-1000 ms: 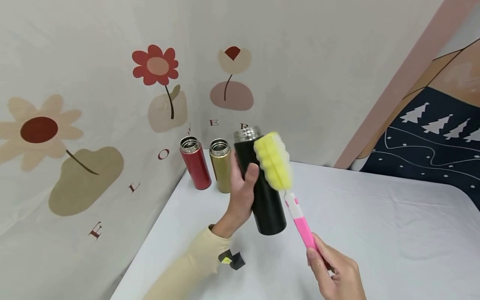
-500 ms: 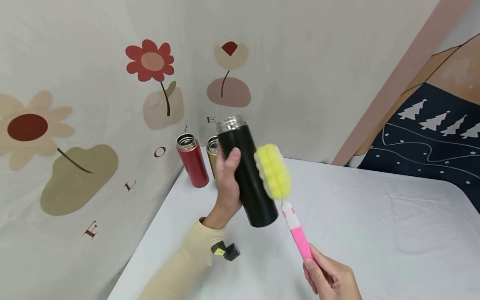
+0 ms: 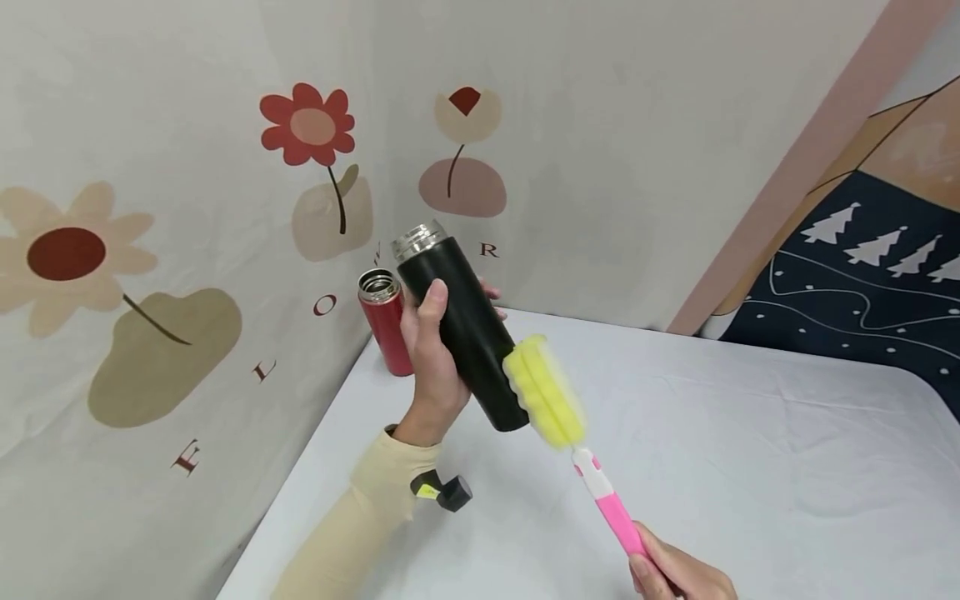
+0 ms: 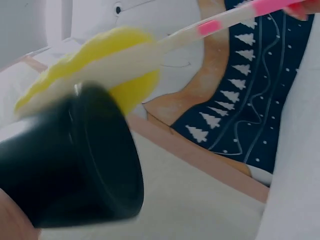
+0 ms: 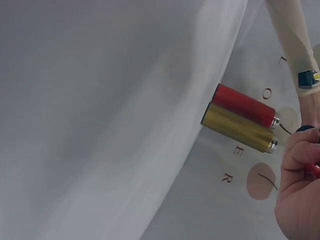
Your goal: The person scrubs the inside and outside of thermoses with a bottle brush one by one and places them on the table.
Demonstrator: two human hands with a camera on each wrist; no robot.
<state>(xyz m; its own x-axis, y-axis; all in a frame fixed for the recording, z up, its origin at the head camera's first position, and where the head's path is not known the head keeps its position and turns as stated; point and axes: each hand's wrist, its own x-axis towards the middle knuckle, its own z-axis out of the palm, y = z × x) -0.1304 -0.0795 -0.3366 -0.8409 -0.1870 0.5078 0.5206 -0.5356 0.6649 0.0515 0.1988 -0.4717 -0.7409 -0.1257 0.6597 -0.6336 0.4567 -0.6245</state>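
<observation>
My left hand (image 3: 435, 358) grips a black thermos bottle (image 3: 465, 333) around its middle, raised above the table and tilted with its open steel mouth to the upper left. Thumb in front, fingertips showing behind. In my right hand (image 3: 678, 571) is the pink handle of a bottle brush (image 3: 551, 404). Its yellow and white sponge head lies along the lower right side of the bottle, overlapping it in the head view. The left wrist view shows the bottle's base (image 4: 110, 155) close up, with the sponge (image 4: 125, 65) against it. Right fingers (image 5: 302, 155) are curled at the right wrist view's edge.
A red thermos bottle (image 3: 386, 325) stands uncapped at the table's back left corner. Beside it, a gold one (image 5: 240, 127) shows in the right wrist view, hidden behind my left hand in the head view. Flower-printed cloth walls (image 3: 600, 167) border the white table (image 3: 750, 467).
The black bottle has moved left and slightly up, tilting further. The brush head has slid down along its side toward the base, and my right hand has shifted lower.
</observation>
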